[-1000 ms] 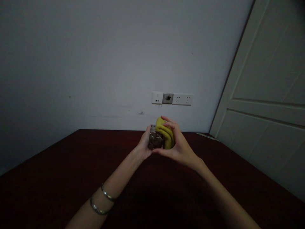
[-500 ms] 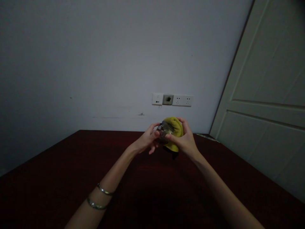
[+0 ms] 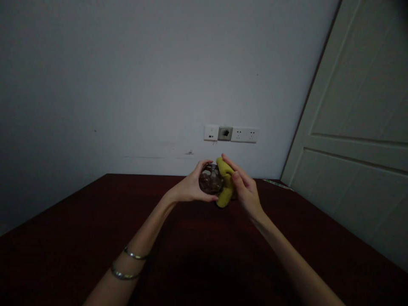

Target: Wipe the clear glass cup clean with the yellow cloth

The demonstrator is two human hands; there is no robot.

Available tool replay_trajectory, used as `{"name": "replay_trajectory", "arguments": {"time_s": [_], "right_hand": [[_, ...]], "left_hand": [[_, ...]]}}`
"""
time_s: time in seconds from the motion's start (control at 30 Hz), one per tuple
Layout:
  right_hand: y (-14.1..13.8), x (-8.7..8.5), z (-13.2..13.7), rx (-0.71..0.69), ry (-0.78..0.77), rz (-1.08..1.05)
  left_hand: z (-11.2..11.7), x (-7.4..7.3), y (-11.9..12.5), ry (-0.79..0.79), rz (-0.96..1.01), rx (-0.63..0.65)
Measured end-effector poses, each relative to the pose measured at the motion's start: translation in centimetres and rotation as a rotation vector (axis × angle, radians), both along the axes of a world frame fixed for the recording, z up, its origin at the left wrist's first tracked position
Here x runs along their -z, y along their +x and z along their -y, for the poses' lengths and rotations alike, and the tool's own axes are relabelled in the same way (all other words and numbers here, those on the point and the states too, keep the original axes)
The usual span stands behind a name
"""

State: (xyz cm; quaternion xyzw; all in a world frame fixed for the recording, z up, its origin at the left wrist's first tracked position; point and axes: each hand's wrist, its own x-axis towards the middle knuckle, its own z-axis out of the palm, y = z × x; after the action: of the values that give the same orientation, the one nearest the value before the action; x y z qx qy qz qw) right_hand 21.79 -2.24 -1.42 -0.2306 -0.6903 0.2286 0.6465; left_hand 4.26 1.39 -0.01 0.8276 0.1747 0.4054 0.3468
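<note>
Left hand (image 3: pixel 190 187): fingers curled around transparent vessel (image 3: pixel 211 180). Right hand (image 3: pixel 247 191): fingers pinching yellow cloth (image 3: pixel 225 193) against vessel's side. Dark red worktop (image 3: pixel 79 229) below fingers.

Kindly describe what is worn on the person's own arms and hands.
Two shiny, silver-coloured bracelets circle the left forearm; the right forearm has none. No sleeve shows on either, and the left hand and right hand wear no gloves.
</note>
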Motion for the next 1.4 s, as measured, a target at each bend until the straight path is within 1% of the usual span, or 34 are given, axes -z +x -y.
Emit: {"name": "replay_trajectory", "arguments": {"time_s": [0.07, 0.13, 0.2, 0.23, 0.27, 0.3, 0.43, 0.5, 0.53, 0.6, 0.7, 0.77, 0.8, 0.87, 0.93, 1.0, 1.07, 1.1, 1.13, 1.2, 1.27, 1.33, 1.4], "right_hand": [[0.0, 0.2, 0.1, 0.080, 0.076, 0.019], [0.0, 0.3, 0.1, 0.137, 0.234, 0.127], [0.2, 0.3, 0.1, 0.157, 0.381, 0.247], [0.2, 0.3, 0.1, 0.161, 0.414, 0.276], [0.2, 0.2, 0.1, 0.166, 0.410, 0.278], [0.1, 0.1, 0.2, 0.172, 0.376, 0.256], [-0.6, -0.1, 0.2, 0.196, 0.152, 0.079], [-0.8, 0.0, 0.2, 0.227, 0.140, 0.057], [-0.8, 0.1, 0.2, 0.244, 0.172, 0.078], [-0.6, 0.2, 0.2, 0.258, 0.291, 0.161], [-0.1, 0.1, 0.2, 0.217, 0.487, 0.284], [0.0, 0.0, 0.3, 0.187, 0.543, 0.313], [0.0, -0.1, 0.3, 0.184, 0.531, 0.302], [-0.3, -0.1, 0.3, 0.194, 0.425, 0.231], [-0.7, -0.2, 0.1, 0.197, 0.258, 0.123], [-1.0, -0.2, -0.2, 0.178, 0.079, 0.014], [-1.1, -0.1, -0.5, 0.159, -0.055, -0.067], [-1.1, 0.0, -0.6, 0.157, -0.082, -0.086], [-1.1, 0.0, -0.6, 0.161, -0.077, -0.086], [-1.0, 0.2, -0.5, 0.187, 0.025, -0.028], [-0.8, 0.3, -0.1, 0.205, 0.199, 0.103], [-0.7, 0.2, 0.3, 0.188, 0.360, 0.259], [-0.6, 0.1, 0.6, 0.167, 0.449, 0.342]], "left_hand": [[0.3, 0.0, 0.1, -0.029, -0.063, 0.014], [0.6, 0.0, 0.2, -0.044, -0.099, 0.017], [0.8, -0.1, 0.3, -0.033, -0.111, 0.009], [1.0, -0.1, 0.4, -0.024, -0.114, 0.003], [1.0, -0.2, 0.5, -0.016, -0.113, -0.005], [1.1, -0.2, 0.5, -0.012, -0.109, -0.013], [1.3, -0.3, 0.5, 0.044, -0.090, -0.062], [1.3, -0.3, 0.5, 0.076, -0.092, -0.084], [1.3, -0.2, 0.5, 0.071, -0.095, -0.085], [1.2, -0.1, 0.5, 0.040, -0.094, -0.073], [0.7, 0.3, 0.6, 0.020, -0.047, -0.038], [0.5, 0.5, 0.6, 0.012, -0.011, -0.008], [0.5, 0.6, 0.6, 0.000, -0.007, -0.001], [0.5, 0.5, 0.6, -0.016, -0.011, -0.020], [0.8, 0.3, 0.5, 0.004, -0.016, -0.055], [1.0, 0.2, 0.4, 0.034, -0.031, -0.062], [1.1, 0.2, 0.3, 0.047, -0.056, -0.059], [1.1, 0.2, 0.3, 0.044, -0.066, -0.062], [1.0, 0.3, 0.3, 0.037, -0.070, -0.069], [0.8, 0.5, 0.4, 0.020, -0.064, -0.079], [0.6, 0.7, 0.6, 0.002, -0.035, -0.064], [0.5, 0.8, 0.8, 0.001, 0.022, -0.036], [0.7, 0.8, 1.0, 0.008, 0.074, -0.031]]}}
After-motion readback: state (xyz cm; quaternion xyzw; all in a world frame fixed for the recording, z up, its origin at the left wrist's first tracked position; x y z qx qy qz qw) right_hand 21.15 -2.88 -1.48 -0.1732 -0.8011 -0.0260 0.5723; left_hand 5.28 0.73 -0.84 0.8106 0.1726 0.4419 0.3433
